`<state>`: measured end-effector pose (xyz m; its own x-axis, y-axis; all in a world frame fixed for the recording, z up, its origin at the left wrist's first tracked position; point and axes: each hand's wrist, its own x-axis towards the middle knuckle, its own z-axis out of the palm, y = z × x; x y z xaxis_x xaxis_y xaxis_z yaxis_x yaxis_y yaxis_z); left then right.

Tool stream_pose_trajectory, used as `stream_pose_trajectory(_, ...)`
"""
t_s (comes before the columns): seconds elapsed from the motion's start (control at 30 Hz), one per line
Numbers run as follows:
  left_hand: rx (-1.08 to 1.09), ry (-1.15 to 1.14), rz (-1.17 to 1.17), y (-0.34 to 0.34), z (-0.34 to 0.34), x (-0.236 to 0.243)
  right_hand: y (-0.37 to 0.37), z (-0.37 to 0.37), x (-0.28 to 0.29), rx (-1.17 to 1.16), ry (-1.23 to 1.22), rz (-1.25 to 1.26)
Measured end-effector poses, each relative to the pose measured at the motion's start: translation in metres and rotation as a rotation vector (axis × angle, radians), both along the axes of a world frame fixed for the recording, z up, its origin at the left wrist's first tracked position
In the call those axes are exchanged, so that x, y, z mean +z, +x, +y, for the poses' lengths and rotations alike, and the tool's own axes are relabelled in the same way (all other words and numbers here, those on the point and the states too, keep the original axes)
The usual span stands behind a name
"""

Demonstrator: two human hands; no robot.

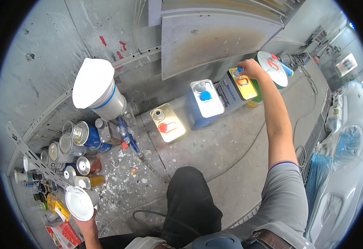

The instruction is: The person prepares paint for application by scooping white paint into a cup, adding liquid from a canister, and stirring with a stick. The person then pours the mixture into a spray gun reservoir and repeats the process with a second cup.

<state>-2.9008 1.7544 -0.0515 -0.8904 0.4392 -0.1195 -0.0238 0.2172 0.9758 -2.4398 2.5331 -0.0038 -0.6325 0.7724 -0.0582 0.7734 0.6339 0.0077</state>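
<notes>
At the lower left, my left hand (88,226) grips a plastic cup (79,203) from below, its fingers mostly hidden behind it. The cup is tilted toward me and white paint shows inside. My right arm reaches far forward. My right hand (252,69) is closed at the blue cap (239,69) on a dark metal can (230,92) with a yellow top and red handle. Beside that can stands a blue-sided can (205,104) with a white top and blue cap. Nearer to me is a metal can (168,123) with a red handle and an uncovered spout.
Paint tins (82,135) and jars crowd the left wall below a white-covered bucket (100,89). A spray gun (127,137) hangs near them. A hose (241,159) crosses the floor. A round drum (275,68) stands far right. Masked car bodywork (339,166) lines the right side.
</notes>
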Motion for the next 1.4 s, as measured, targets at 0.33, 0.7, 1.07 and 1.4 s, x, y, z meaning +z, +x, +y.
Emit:
stream_pose_trajectory(0.33, -0.04, -0.116, 0.047, -0.012, -0.012, -0.008, -0.013, -0.001, 0.0, 0.189, 0.129, -0.292)
stream_pose_trajectory(0.7, -0.051, -0.083, 0.005, -0.006, 0.002, -0.005, -0.036, -0.005, -0.004, -0.49, -0.234, -0.04)
stream_pose_trajectory(1.07, -0.126, -0.089, 0.051, -0.004, 0.017, 0.003, -0.01, 0.023, 0.0, -0.207, -0.031, -0.262)
stream_pose_trajectory(1.4, -0.286, -0.148, 0.063, -0.008, 0.036, 0.006, -0.092, -0.09, -0.026, -0.391, 0.465, 0.121)
